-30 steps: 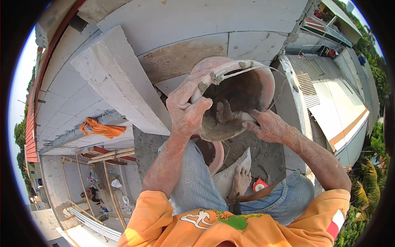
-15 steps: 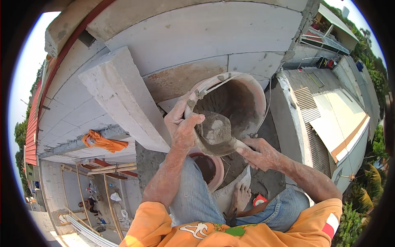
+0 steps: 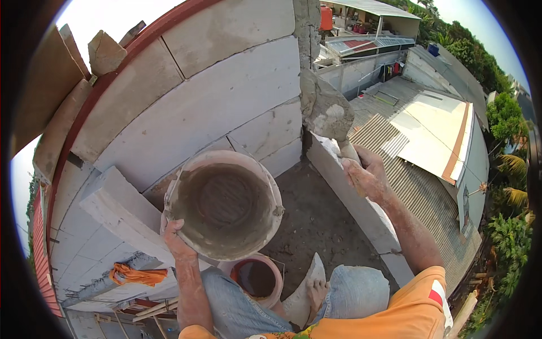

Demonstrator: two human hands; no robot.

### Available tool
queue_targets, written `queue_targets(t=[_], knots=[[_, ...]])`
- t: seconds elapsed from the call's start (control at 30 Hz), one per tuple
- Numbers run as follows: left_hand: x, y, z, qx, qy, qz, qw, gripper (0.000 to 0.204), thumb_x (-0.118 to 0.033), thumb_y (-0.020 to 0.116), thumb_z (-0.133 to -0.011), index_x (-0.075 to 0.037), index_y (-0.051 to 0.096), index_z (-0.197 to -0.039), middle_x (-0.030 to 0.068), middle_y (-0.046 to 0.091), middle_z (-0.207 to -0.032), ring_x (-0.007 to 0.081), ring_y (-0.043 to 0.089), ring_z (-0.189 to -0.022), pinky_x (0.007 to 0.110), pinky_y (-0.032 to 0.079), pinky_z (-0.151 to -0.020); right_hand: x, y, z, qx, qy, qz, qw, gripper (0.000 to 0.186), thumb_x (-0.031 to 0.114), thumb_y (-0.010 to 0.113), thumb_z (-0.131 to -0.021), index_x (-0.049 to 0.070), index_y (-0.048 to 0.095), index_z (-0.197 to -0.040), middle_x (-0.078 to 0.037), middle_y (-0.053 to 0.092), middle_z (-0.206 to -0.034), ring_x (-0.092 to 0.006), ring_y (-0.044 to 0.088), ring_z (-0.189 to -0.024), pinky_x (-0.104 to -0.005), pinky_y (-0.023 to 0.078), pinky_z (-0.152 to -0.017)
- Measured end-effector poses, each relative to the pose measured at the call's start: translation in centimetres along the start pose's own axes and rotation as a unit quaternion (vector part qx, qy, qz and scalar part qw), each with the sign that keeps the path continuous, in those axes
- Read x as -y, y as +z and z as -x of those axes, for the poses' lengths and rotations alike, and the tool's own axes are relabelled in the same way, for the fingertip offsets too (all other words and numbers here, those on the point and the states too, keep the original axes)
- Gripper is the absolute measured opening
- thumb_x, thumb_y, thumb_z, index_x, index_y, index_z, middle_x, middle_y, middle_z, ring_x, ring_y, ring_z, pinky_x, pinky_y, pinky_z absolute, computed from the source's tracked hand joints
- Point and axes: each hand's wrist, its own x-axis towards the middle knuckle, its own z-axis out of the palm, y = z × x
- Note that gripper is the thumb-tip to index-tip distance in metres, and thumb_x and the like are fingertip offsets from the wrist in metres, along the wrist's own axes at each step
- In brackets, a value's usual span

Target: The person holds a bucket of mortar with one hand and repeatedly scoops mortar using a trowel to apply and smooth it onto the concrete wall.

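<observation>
You are working in bright, even daylight. The sky (image 3: pixel 107 14) above the block wall (image 3: pixel 226 96) is blown out to plain white, and the pale roof (image 3: pixel 437 127) to the right of the wall glares almost as hard. The inside of the bucket (image 3: pixel 223 206) below the wall lies in soft shade, and so does the ground beside it. Shadows are faint, with no hard edges. Your view stays sharp at the middle; the wall's straight joints bow toward the rim, where a black ring closes the picture.
</observation>
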Motion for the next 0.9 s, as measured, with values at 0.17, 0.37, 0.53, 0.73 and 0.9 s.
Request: queue_targets(t=[0.17, 0.37, 0.53, 0.73, 0.9], knots=[[0.4, -1.3, -0.7, -0.013, -0.006, 0.007, 1.0, 0.07, -0.007, 0.05, -0.069, 0.001, 0.05, -0.138, 0.0179, 0.061, -0.128, 0.0333, 0.064, -0.113, 0.043, 0.054, -0.099, -3.8, -2.4, -12.3, -0.197, -0.157, 0.065, 0.965, 0.047, 0.027, 0.075, -0.092, -0.001, 0.061, -0.127, -0.002, 0.06, -0.077, -0.0086, 0.055, -0.061, -0.0273, 0.047, -0.055], [-1.1, -0.4, 0.6, -0.038, 0.002, -0.053, 0.998, 0.07, -0.008, 0.051, -0.068, 0.003, 0.05, -0.138, 0.019, 0.061, -0.129, 0.0337, 0.064, -0.113, 0.043, 0.055, -0.098, -4.8, -2.6, -21.7, -0.281, -0.227, 0.163, 0.918, 0.048, 0.026, 0.078, -0.089, 0.003, 0.062, -0.128, -0.013, 0.072, -0.1, -0.0171, 0.067, -0.087, -0.0331, 0.053, -0.083], [-2.4, -1.5, 1.4, -0.06, 0.0, -0.068, 0.996, 0.07, -0.008, 0.051, -0.068, 0.004, 0.049, -0.137, 0.0203, 0.062, -0.127, 0.0339, 0.065, -0.112, 0.043, 0.055, -0.098, -6.9, -2.4, -25.9, -0.286, -0.306, 0.198, 0.886, 0.051, 0.027, 0.078, -0.087, 0.003, 0.062, -0.13, -0.017, 0.073, -0.106, -0.0213, 0.071, -0.093, -0.0351, 0.055, -0.085], [-3.3, 0.9, 2.5, -0.064, 0.019, -0.117, 0.991, 0.071, -0.007, 0.051, -0.067, 0.006, 0.049, -0.137, 0.0217, 0.062, -0.127, 0.0351, 0.065, -0.112, 0.044, 0.055, -0.1, -7.3, -1.1, -27.6, -0.307, -0.349, 0.279, 0.84, 0.054, 0.025, 0.079, -0.086, 0.002, 0.059, -0.131, -0.019, 0.07, -0.111, -0.0324, 0.072, -0.096, -0.04, 0.057, -0.082], [-3.3, 1.5, 2.7, -0.068, 0.023, -0.14, 0.987, 0.072, -0.012, 0.052, -0.067, 0.006, 0.05, -0.136, 0.0204, 0.063, -0.126, 0.0337, 0.065, -0.111, 0.044, 0.054, -0.099, -9.6, -1.1, -26.5, -0.321, -0.39, 0.365, 0.782, 0.059, 0.028, 0.076, -0.087, 0.004, 0.053, -0.135, -0.016, 0.067, -0.095, -0.0336, 0.071, -0.082, -0.0432, 0.057, -0.062]])
